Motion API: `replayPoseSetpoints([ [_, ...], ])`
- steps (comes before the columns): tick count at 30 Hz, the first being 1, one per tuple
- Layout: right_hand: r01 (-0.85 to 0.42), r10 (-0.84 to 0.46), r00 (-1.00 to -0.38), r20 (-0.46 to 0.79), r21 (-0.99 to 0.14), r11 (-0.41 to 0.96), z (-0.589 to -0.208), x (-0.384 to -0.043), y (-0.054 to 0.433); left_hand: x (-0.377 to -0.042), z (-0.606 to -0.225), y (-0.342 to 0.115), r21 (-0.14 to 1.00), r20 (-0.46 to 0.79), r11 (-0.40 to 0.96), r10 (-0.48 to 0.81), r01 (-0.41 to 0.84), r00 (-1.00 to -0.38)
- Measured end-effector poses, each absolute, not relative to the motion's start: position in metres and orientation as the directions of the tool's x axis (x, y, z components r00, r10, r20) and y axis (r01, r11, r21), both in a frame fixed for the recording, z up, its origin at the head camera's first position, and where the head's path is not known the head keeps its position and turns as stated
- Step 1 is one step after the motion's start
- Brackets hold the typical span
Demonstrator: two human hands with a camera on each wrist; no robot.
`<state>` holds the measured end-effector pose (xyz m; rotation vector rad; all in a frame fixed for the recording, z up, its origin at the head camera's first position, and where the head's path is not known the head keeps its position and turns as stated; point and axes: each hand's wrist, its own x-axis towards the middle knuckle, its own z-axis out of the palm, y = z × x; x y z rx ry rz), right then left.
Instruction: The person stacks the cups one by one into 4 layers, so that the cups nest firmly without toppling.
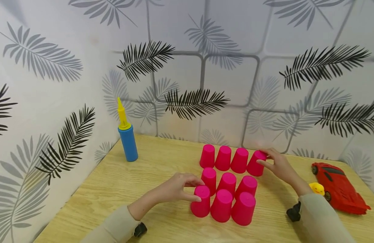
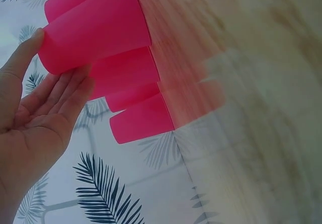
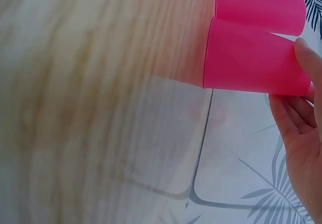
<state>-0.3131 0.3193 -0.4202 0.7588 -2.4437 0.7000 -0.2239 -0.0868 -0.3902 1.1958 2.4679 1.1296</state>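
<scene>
Pink cups stand upside down on the wooden table [image 1: 162, 153] in rows, several at the back and three each in the middle and front. My left hand [image 1: 176, 189] holds the front row's left cup [image 1: 200, 206] near its top, thumb on the near side and fingers around the far side. At the back row's right end, my right hand [image 1: 279, 165] grips another cup [image 1: 256, 165] the same way. The left wrist view shows the thumb and fingers on either side of the cup [image 2: 95, 32]. In the right wrist view, the held cup [image 3: 251, 58] has its rim on the table.
A blue and yellow hand pump [image 1: 129, 143] stands at the back left. On the right lie a red toy car [image 1: 340, 189] and a small yellow rubber duck [image 1: 317, 188], beside my right forearm. A leaf-patterned wall [image 1: 180, 77] rises right behind the table.
</scene>
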Motion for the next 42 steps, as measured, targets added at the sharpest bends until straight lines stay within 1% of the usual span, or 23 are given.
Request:
replayPoseSetpoints([
  [4, -0.603, -0.363, -0.748, 0.555, -0.341, 0.721, -0.419, -0.310, 0.322, -0.226, -0.389, -0.085, 0.703, 0.131, 0.410, 0.728, 0.581, -0.673],
  [8, -0.581, -0.312, -0.761, 0.569, -0.382, 0.719, -0.418, -0.303, 0.327, -0.227, -0.387, -0.083, 0.692, 0.123, 0.424, 0.727, 0.584, -0.675],
  [13, -0.577, -0.258, -0.739, 0.622, -0.387, 0.719, -0.414, -0.287, 0.333, -0.228, -0.387, -0.084, 0.702, 0.105, 0.436, 0.718, 0.563, -0.688],
  [19, -0.607, -0.267, -0.714, 0.647, -0.383, 0.697, -0.412, -0.262, 0.333, -0.230, -0.376, -0.100, 0.683, 0.129, 0.455, 0.695, 0.572, -0.707],
  [25, -0.648, -0.319, -0.691, 0.648, -0.361, 0.671, -0.409, -0.243, 0.328, -0.242, -0.340, -0.121, 0.684, 0.210, 0.454, 0.627, 0.571, -0.750],
  [31, -0.660, -0.357, -0.709, 0.608, -0.393, 0.641, -0.407, -0.223, 0.314, -0.258, -0.310, -0.125, 0.734, 0.311, 0.409, 0.506, 0.542, -0.804],
  [36, -0.686, -0.382, -0.697, 0.607, -0.408, 0.602, -0.410, -0.217, 0.301, -0.278, -0.306, -0.106, 0.773, 0.403, 0.340, 0.388, 0.535, -0.829],
  [39, -0.676, -0.387, -0.713, 0.585, -0.423, 0.604, -0.412, -0.217, 0.296, -0.293, -0.312, -0.085, 0.789, 0.456, 0.278, 0.332, 0.548, -0.826],
  [42, -0.647, -0.393, -0.749, 0.534, -0.462, 0.606, -0.414, -0.216, 0.291, -0.307, -0.321, -0.063, 0.789, 0.489, 0.255, 0.291, 0.560, -0.822],
])
